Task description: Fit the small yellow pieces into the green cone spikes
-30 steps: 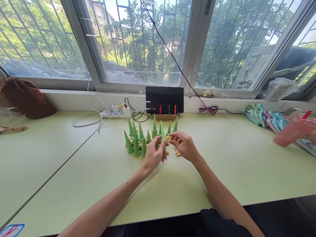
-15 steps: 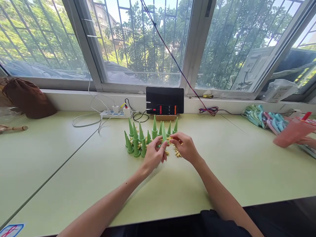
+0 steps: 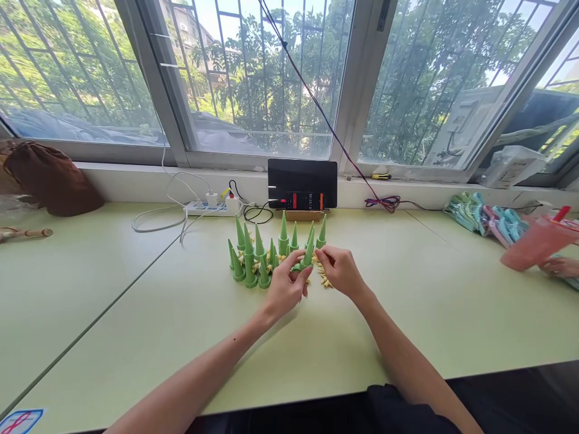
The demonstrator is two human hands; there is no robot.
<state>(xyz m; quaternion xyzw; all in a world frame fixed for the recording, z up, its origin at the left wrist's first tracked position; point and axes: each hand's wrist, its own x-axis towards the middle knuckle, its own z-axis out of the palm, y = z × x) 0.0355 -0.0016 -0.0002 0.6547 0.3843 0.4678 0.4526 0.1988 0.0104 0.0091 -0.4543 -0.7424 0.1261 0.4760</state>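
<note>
My left hand is closed around the base of a green cone-shaped piece, whose tip points up and leans slightly right. My right hand is close beside it with thumb and forefinger pinched; whatever lies between those fingertips is too small to make out. Several more green cones stand upright on the table to the left of and behind my hands. Small yellow pieces lie in a loose pile by my right hand, and others are scattered among the cones.
A phone showing a timer leans on a dark tablet at the back. Left of it sits a power strip with cables. At right are a pink cup, another person's hand and wrapped bundles. A brown bag stands far left.
The cone in my left hand has shifted a little right and now tilts rightward. My right hand has moved slightly right, its fingers drawn in. At the far right, the other person's hand has shifted.
</note>
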